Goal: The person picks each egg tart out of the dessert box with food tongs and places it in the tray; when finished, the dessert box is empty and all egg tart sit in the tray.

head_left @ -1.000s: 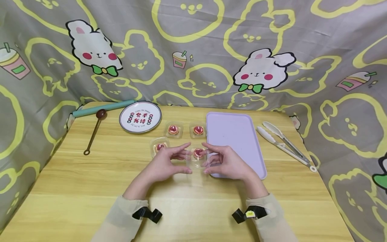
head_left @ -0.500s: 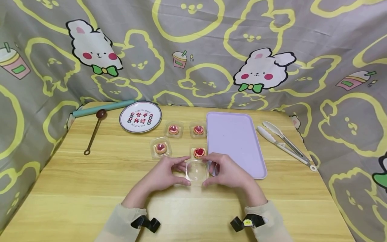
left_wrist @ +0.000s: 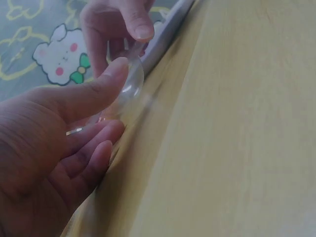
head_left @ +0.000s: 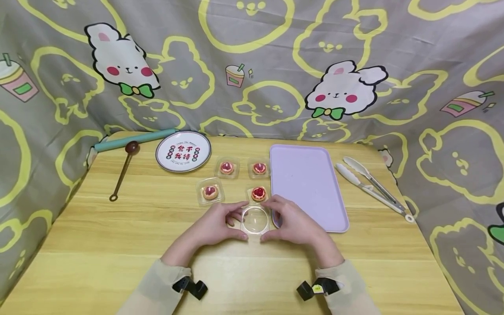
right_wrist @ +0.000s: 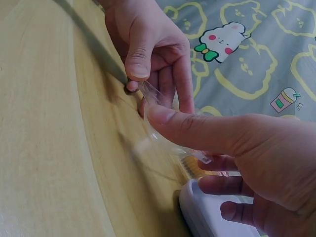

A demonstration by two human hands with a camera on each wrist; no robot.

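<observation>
A clear plastic lid [head_left: 255,220] with a round domed middle is held between both hands, just in front of a small red-topped tart [head_left: 258,194] in a clear container. My left hand [head_left: 214,223] pinches the lid's left edge between thumb and fingers. Opposite it, my right hand [head_left: 297,223] grips the right edge in the same way. The left wrist view shows the lid [left_wrist: 132,81] tilted and raised above the wood, with the left thumb on its near side. From the right wrist view, both thumbs press the lid's rim.
Further tarts in clear containers stand at the back [head_left: 226,168], back right [head_left: 259,168] and left [head_left: 210,192]. A lilac tray [head_left: 307,188] lies beside the right hand, with tongs [head_left: 374,188] beyond. A plate [head_left: 183,151], rolling pin [head_left: 135,140] and brown long-handled spoon [head_left: 126,170] lie left.
Both hands have brought the lid from over the front-right tart back toward the body. That tart now shows uncovered. In the last half second the lid has shifted only slightly.
</observation>
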